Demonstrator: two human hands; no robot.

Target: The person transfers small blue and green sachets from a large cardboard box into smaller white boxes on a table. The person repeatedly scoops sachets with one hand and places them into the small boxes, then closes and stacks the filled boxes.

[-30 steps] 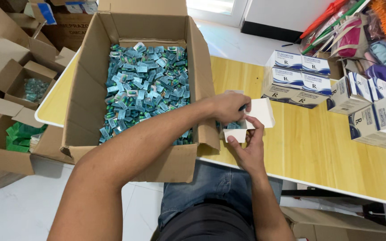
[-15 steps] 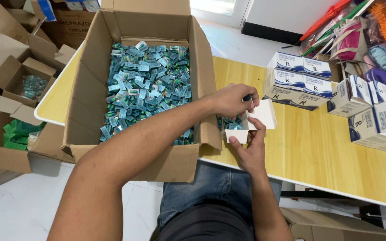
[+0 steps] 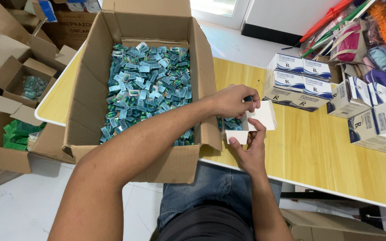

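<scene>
From the head view, your left hand (image 3: 235, 100) reaches across from the left, fingers pinched shut on a teal blister strip (image 3: 248, 98) right over the open mouth of the small white carton (image 3: 253, 121); only a sliver of the strip shows between your fingertips, so you cannot tell how far it sits inside. Your right hand (image 3: 251, 149) comes up from below and grips that carton at its lower edge, thumb against the near white flap, fingers curled around the side. The carton sits just above the near part of the wooden table (image 3: 318, 151), directly under your left hand and touching your right, with more teal strips showing in its left side. Immediately to its left stands the large cardboard box (image 3: 90, 93), its right flap hanging down beside the carton, and its floor is covered with a loose heap of teal blister strips (image 3: 146, 85). Farther right on the table, well apart from your hands, a stack of white-and-blue cartons (image 3: 298, 80) stands, and more closed white cartons (image 3: 376, 116) lie near the right edge. Left of the table, on the floor, open brown boxes (image 3: 21, 85) sit, one holding green packets (image 3: 16, 134).
</scene>
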